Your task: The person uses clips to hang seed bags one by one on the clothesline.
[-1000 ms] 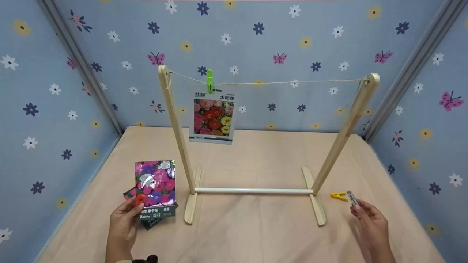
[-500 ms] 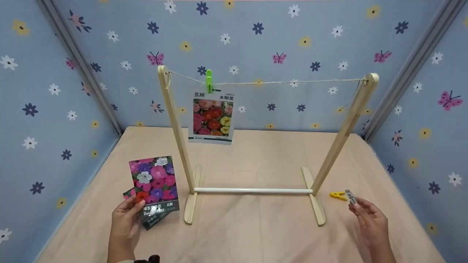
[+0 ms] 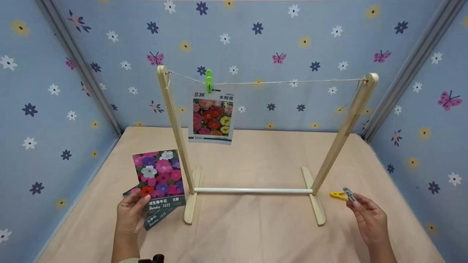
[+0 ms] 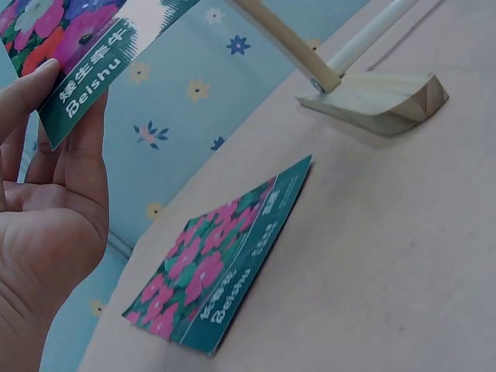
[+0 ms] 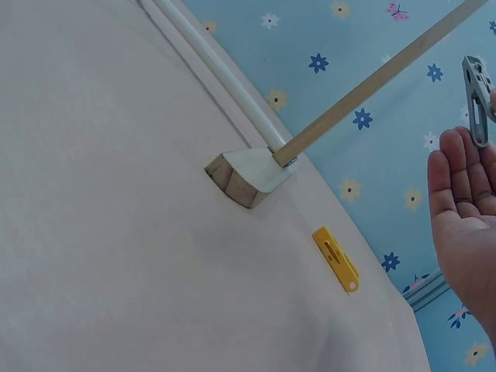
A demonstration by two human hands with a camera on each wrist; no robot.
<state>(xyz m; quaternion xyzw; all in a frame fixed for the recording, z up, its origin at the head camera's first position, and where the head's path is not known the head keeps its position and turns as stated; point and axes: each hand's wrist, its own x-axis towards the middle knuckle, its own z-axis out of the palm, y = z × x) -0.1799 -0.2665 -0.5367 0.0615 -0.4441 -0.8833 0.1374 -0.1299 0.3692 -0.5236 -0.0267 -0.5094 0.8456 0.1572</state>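
My left hand point(image 3: 129, 215) pinches a seed packet point(image 3: 161, 175) printed with pink, purple and white flowers by its lower left corner. It is raised above a second seed packet point(image 4: 205, 279) with pink flowers, which lies on the table and is partly covered in the head view. Between thumb and fingers my right hand point(image 3: 369, 221) holds a grey clothespin point(image 3: 350, 194). Close by on the table lies a yellow clothespin point(image 5: 335, 260). A third seed packet point(image 3: 212, 117) hangs from the string point(image 3: 278, 83), clipped by a green clothespin point(image 3: 209, 81).
A wooden rack stands mid-table, its left post point(image 3: 177, 135) and right post point(image 3: 345, 131) carrying the string. A white bar point(image 3: 252, 190) joins the two feet low down. Blue flowered panels point(image 3: 256, 47) enclose the back and sides of the pale tablecloth point(image 3: 252, 230).
My left hand has shifted slightly right and up with its seed packet, uncovering more of the packet beneath. My right hand has moved slightly left with the grey clothespin.
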